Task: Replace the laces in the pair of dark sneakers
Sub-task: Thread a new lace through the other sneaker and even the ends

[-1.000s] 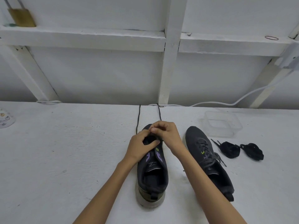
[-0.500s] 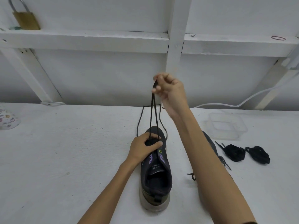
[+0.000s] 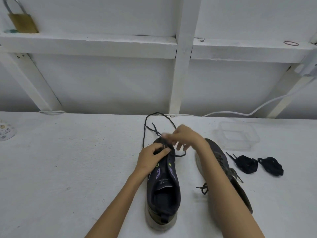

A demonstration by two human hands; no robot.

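On a white table point(image 3: 68, 160), centre frame: a dark sneaker point(image 3: 163, 191) with purple markings, upright on its sole, heel toward the camera, upper eyelets bare. Gripped at the forepart by the left hand point(image 3: 151, 157), fingers curled over the toe end, thumb and forefinger drawn together beside the lowest eyelets. Running out from under that hand, a dark lace point(image 3: 145, 127), looping across the table toward the wall and back, with another stretch lying just right of the toe. Raised just over the toe, the right hand point(image 3: 187, 136), smeared by motion, fingers loosely spread, fingertips at the lace; impossible to tell whether pinching it or only brushing it. Just right of the first shoe, partly hidden behind the right forearm, a second sneaker point(image 3: 221, 157), laced, toe angled away, one lace end trailing on the table beside the forearm. Farther right, apart from both shoes, a bundled black lace point(image 3: 247, 164) and, beside it, a second bundle point(image 3: 271, 166). Beyond these, nearer the wall, a clear plastic tub point(image 3: 238, 136). Along the back edge, a white cable point(image 3: 257, 109) rising to the right. Up on the white shelf point(image 3: 85, 42), a brass padlock point(image 3: 22, 21) at far left and a red rubber band point(image 3: 291, 43) at far right.
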